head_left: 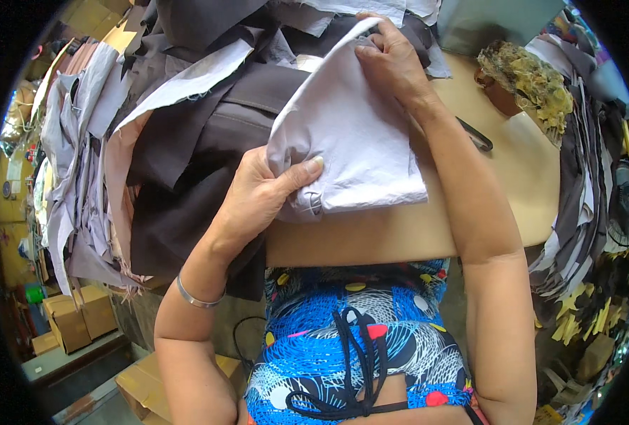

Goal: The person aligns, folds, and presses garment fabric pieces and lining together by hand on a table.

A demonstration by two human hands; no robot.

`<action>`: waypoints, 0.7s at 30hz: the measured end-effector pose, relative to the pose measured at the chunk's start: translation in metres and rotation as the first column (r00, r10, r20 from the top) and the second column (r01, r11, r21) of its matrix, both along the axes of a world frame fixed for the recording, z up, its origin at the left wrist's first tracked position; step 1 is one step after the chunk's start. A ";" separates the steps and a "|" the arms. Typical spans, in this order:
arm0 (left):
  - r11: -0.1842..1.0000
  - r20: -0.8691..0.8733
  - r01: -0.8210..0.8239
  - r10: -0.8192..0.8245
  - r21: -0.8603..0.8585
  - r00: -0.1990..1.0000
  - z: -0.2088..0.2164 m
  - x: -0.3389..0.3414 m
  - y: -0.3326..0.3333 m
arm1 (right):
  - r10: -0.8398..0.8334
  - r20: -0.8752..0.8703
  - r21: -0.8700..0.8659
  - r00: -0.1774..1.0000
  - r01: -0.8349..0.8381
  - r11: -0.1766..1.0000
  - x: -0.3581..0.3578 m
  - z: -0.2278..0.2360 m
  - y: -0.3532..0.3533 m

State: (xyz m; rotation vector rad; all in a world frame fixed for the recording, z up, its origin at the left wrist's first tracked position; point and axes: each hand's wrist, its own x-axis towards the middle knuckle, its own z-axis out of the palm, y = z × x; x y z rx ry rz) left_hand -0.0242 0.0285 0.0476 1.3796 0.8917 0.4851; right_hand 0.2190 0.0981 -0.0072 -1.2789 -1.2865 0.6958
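Observation:
A pale lavender-grey piece of cloth [360, 134] is held up over the tan tabletop [371, 237], folded along its left side. My left hand [258, 185] pinches its lower left part, thumb on top and the fingers hidden beneath. Higher up, my right hand [396, 64] grips the top corner between thumb and curled fingers. Dark brown cloth [244, 134] with stitched seams lies in a heap left of the pale piece and partly beneath it. Right of my right forearm, a black looped handle [475, 134] rests on the table, its other end hidden.
Stacked grey cloth pieces [81, 156] hang over the table's left side, and more dark and pale pieces [580, 163] hang at the right. A tangled yellowish clump [530, 85] sits at the back right, near a grey panel [499, 25]. Cardboard boxes [81, 319] stand lower left.

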 end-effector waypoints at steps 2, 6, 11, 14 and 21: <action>1.000 -0.006 0.013 -0.013 -0.003 1.000 0.001 -0.003 0.000 | -0.078 0.115 -0.069 0.990 0.086 0.994 -0.001 0.002 -0.006; 0.996 -0.019 0.080 -0.080 0.039 0.997 0.008 -0.002 -0.004 | -0.106 0.088 -0.052 0.990 0.111 0.992 -0.002 0.010 -0.009; 0.999 0.021 0.009 -0.010 0.053 1.000 0.014 0.003 -0.002 | -0.278 0.550 0.129 0.787 0.248 0.960 -0.001 0.018 -0.017; 0.993 0.040 -0.089 0.087 0.072 0.995 0.008 -0.001 0.001 | -0.219 0.652 0.119 0.726 0.187 0.975 -0.018 0.069 -0.047; 0.986 0.143 -0.168 0.167 -0.009 0.975 0.003 0.005 -0.003 | 0.316 0.471 0.024 0.824 -0.369 0.929 -0.047 0.063 -0.116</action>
